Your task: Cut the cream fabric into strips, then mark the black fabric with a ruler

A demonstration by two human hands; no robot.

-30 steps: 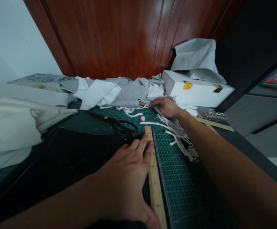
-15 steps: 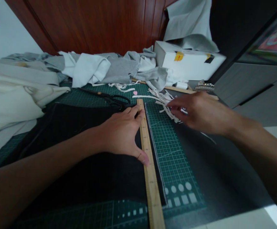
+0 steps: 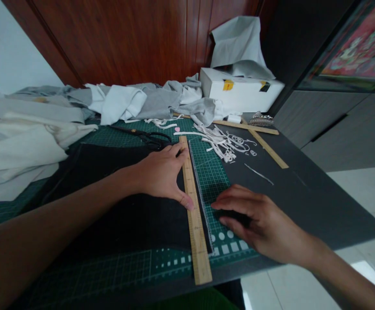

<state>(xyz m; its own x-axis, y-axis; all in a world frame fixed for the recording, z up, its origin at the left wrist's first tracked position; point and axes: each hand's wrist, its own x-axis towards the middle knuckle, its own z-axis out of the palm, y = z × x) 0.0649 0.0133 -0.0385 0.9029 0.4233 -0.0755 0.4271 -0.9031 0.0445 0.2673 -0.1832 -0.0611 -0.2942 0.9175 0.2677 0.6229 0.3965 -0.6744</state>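
A wooden ruler (image 3: 196, 228) lies lengthwise on black fabric (image 3: 135, 219), just inside its stitched right edge. My left hand (image 3: 164, 172) is spread flat, thumb and fingertips pressing on the ruler and the palm on the fabric. To the right, my right hand (image 3: 252, 217) hovers low over the green cutting mat (image 3: 218, 181), its fingers apart and nothing between them. Black scissors (image 3: 148, 137) rest at the fabric's far edge. Near the ruler's far end are a small pink piece (image 3: 177, 129) and a heap of thin white strips (image 3: 221, 142).
Two more wooden rulers (image 3: 268, 150) cross at the back right, near a thin metallic strip (image 3: 258, 174). Behind stands a white box (image 3: 242, 92) with grey cloth on it. Grey and white fabrics (image 3: 119, 101) line the back; cream cloth (image 3: 22, 137) is heaped left.
My right hand has moved from the white strips toward the near side of the mat, its fingers now apart. The view has shifted. My left hand stays on the ruler.
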